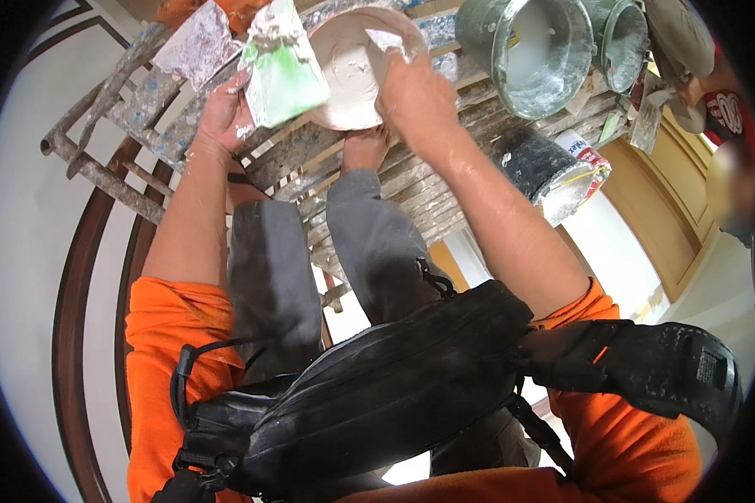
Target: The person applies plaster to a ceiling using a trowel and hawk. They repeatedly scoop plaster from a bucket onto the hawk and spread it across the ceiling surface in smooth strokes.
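Paste (pixel 351 75) covers part of the green board (pixel 288 82), mostly at its top end, and lots is left in the round tub (pixel 330 35); so the scooping looks partly done to me, but I cannot tell how much is enough; the left hand (pixel 225 116) is clamped on the edge of the board; the right hand (pixel 419 96) is clamped on a flat tool (pixel 383 39) at the tub, which is just right of the board, over wooden planks (pixel 415 180); I count two hands, one green board, one round tub and one flat tool; there is also one smeared flat piece (pixel 197 46) left of the board, two green buckets (pixel 476 38), one black bucket (pixel 518 158) and, beside that, one red and white container (pixel 587 152).
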Demonstrator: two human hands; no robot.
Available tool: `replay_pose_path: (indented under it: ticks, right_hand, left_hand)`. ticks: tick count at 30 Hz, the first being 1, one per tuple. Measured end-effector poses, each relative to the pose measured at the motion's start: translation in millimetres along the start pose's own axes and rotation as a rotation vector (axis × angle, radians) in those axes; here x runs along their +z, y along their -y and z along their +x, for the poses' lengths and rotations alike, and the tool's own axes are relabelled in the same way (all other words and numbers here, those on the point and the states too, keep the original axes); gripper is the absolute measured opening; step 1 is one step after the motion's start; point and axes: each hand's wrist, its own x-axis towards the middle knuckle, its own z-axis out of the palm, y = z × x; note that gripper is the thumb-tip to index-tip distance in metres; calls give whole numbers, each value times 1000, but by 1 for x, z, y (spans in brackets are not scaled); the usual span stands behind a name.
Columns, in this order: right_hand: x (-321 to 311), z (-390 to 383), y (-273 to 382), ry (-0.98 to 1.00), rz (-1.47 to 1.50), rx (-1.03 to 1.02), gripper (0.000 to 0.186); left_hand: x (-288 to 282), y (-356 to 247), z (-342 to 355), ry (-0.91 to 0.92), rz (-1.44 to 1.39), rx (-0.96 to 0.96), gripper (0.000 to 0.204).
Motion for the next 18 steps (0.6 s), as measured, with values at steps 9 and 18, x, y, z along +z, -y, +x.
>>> replay_pose_path:
  ticks: [9,18]
  right_hand:
    - [72,-64,11,132,373,214,44]
    - [111,-89,66,49,1482,471,18]
  left_hand:
    - [26,12,-4,-98,-33,-50,38]
    - [32,12,-2,-106,39,-63,38]
